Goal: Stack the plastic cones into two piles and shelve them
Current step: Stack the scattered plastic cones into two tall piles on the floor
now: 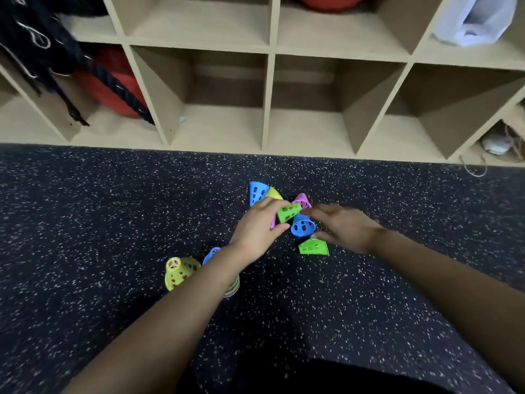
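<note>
- Okay, left hand grips a green cone lying sideways, thumb under, fingers curled over the top.
- Right hand hovers low over the loose pile, fingers stretched flat and together toward a blue cone; I can't tell if it holds anything.
- Loose cones on the speckled floor: second blue cone, yellow cone, pink cone, and another green cone just beside the right thumb.
- Near my left forearm: a yellow stack standing upright, and a second stack mostly hidden by the arm, blue top showing.
- Cubby shelf beyond the pile, the middle compartments facing me holding nothing.
</note>
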